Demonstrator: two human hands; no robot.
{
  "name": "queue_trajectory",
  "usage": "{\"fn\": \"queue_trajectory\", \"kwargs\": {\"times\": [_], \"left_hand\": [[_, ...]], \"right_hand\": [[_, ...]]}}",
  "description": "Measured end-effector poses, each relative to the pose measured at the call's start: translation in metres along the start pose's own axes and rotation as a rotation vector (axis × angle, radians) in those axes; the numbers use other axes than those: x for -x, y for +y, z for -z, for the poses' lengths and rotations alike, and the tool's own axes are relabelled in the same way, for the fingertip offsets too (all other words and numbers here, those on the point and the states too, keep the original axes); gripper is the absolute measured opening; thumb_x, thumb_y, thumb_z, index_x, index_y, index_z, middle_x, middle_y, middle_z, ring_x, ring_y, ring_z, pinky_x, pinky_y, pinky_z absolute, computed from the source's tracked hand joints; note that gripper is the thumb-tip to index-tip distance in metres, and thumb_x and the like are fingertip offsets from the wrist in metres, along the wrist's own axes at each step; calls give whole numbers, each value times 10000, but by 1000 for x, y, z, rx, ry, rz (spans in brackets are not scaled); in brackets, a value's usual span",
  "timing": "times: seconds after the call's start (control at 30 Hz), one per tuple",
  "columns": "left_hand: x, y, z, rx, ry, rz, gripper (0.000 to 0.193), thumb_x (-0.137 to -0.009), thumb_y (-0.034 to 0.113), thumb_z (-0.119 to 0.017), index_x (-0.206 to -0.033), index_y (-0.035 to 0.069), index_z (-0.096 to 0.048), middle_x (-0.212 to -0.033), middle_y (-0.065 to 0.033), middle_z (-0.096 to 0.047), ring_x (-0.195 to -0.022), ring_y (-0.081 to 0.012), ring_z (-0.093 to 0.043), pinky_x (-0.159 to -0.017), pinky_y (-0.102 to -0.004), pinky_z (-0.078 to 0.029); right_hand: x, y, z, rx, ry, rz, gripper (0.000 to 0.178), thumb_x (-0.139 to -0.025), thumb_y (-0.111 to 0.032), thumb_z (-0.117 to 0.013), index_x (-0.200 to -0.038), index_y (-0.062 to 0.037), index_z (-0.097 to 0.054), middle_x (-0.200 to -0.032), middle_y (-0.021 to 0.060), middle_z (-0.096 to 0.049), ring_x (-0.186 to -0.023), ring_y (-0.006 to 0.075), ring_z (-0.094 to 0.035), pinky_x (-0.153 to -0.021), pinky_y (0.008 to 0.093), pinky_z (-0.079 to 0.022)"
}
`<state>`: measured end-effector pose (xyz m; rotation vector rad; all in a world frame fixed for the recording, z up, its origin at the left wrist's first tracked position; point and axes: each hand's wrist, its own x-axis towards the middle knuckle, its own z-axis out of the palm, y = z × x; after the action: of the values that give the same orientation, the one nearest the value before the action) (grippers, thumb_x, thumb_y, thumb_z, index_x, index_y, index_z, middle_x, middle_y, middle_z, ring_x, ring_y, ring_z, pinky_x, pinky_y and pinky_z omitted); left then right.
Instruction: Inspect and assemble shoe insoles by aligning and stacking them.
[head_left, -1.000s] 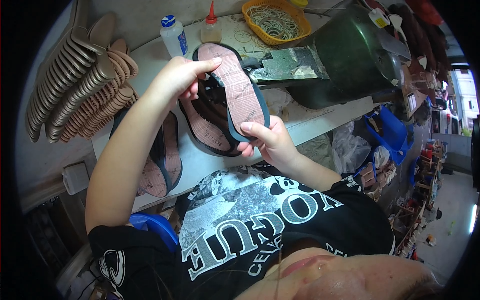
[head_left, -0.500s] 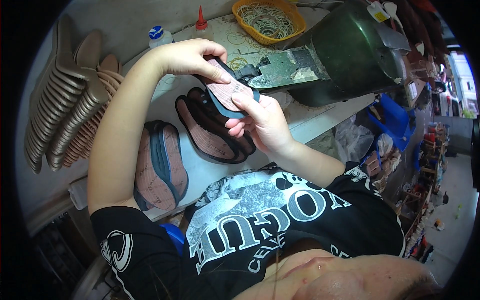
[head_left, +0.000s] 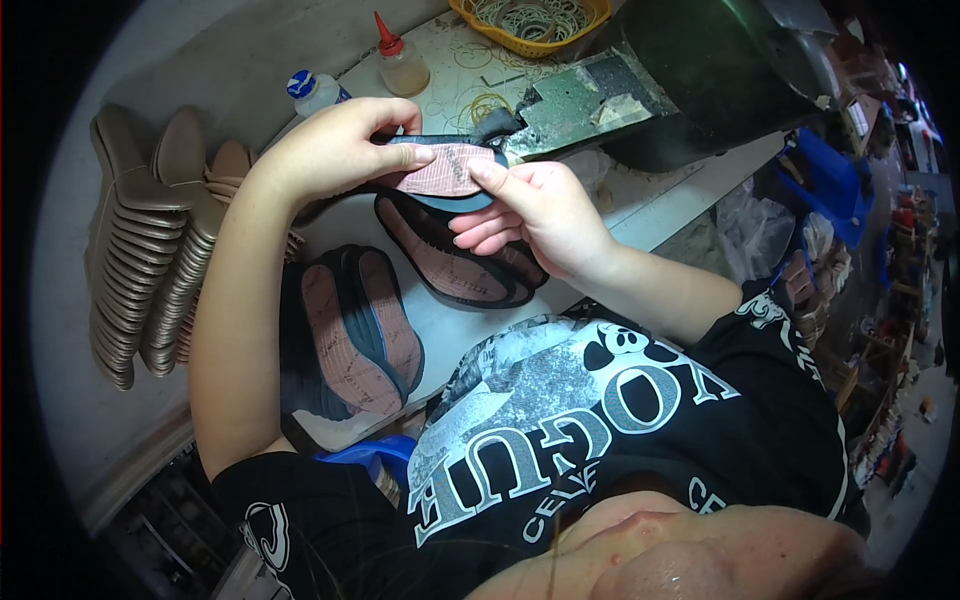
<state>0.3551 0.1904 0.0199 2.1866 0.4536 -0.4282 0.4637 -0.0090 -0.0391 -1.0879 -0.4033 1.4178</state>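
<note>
A dark-edged insole (head_left: 445, 170) with a pink printed face is held between both hands, in front of the narrow end of a green machine (head_left: 600, 100). My left hand (head_left: 350, 145) grips its left end, thumb on the pink face and fingers behind. My right hand (head_left: 545, 205) pinches the right end with the thumb on top; its other fingers curl below the edge. The insole's far edge lies close to the machine's dark tip (head_left: 497, 127); whether they touch, I cannot tell. Just below my hands, more dark-rimmed insoles (head_left: 440, 255) rest on the white table.
Another group of pink-faced insoles (head_left: 350, 340) lies by my left forearm. Stacked bronze-coloured soles (head_left: 150, 260) lean at the far left. A red-tipped bottle (head_left: 403, 68), a blue-capped bottle (head_left: 312, 92) and a yellow basket (head_left: 540, 45) of cords stand behind. Blue plastic (head_left: 825, 185) is at right.
The view has shifted, so the surroundings sit differently in the picture. The insole has turned from a slant to nearly level, still gripped by both hands beside the machine's tip.
</note>
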Motion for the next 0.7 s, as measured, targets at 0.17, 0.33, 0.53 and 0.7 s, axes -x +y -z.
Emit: {"fn": "queue_trajectory", "kwargs": {"times": [0.17,0.33,0.53,0.7], "left_hand": [[12,-3,-23,268,37,48,222,-907,240,-601,-873,32,-533,-704,30,-512,-648,-52,-444,-567,-224,-388],[16,-5,-43,290,61,115,242,-937,262,-562,-862,33,-549,-732,52,-508,-644,-27,-434,-567,-191,-373],[17,-1,-48,501,-21,191,313,-906,334,-600,-879,23,-615,-711,7,-602,-558,-39,-518,-503,-190,-411],[18,19,-58,681,-2,295,423,-872,400,-624,-693,19,-593,-478,-71,-567,-315,-112,-484,-302,-202,-344]], "right_hand": [[0,-7,5,14,-50,-40,457,-911,-375,-565,-972,74,-623,-845,180,-667,-697,209,-685,-599,255,-562],[-1,-10,10,-4,-78,-47,388,-921,-300,-549,-990,79,-600,-852,180,-658,-704,219,-687,-576,255,-571],[1,-14,17,17,-113,-83,360,-895,-303,-600,-990,44,-615,-844,135,-667,-714,189,-686,-583,244,-571],[13,-23,29,127,-118,-144,313,-889,-283,-601,-867,27,-638,-798,113,-656,-675,144,-641,-624,249,-529]]}}
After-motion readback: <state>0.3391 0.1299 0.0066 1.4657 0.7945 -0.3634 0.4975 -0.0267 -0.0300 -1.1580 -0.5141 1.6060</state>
